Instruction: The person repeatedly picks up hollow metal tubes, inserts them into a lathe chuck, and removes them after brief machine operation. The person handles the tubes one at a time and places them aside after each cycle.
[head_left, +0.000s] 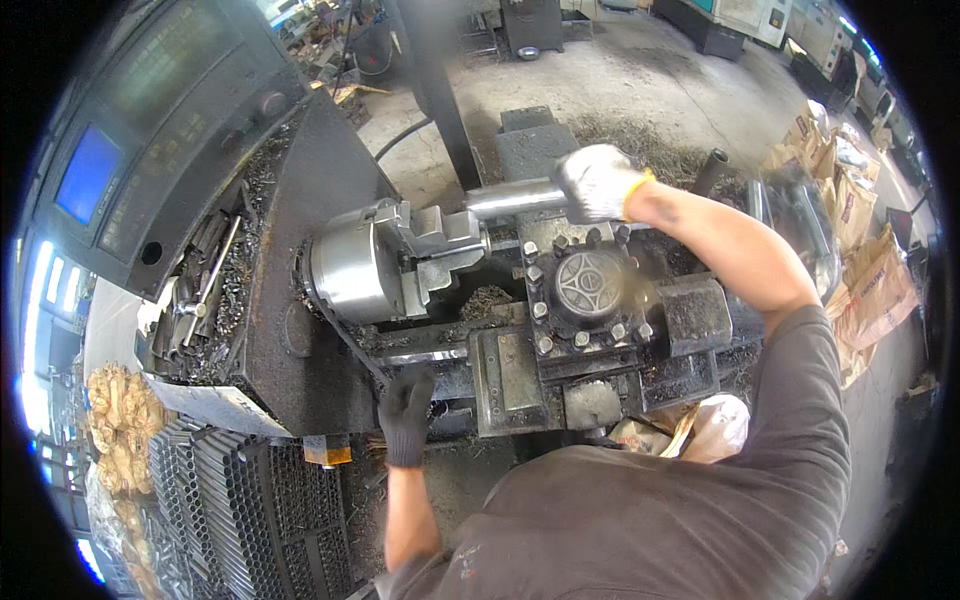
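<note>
Looking out over a grey concrete floor [590, 80], spreading beyond a lathe [505, 345]. Leaning in close from the near side! Holding the right arm [735, 250] out across the machine, bending it at the elbow, and gripping with the white-gloved right hand [598, 183]: closing snugly around the right end of a shiny metal cylinder [515, 199]. Resting lower with the left forearm [410, 515], pointing the dark-gloved left hand [405, 415] forward beside the headstock [310, 370]; being unable to tell gripping from merely touching there.

Facing plenty of hardware: seeing a bulky tool post [588, 285] just nearer than the right hand, a chuck [360, 265] to the left, a dark upright post [445, 110] beyond. Spotting a T-handled wrench [220, 262] in a tray [210, 395], stacked tubes [215, 500] at lower left, brown bags [850, 250] far right.

And the cylinder? Lying sideways from the right hand toward the chuck, ending near the jaws, possibly touching; sitting well apart from the left hand, farther forward.
</note>
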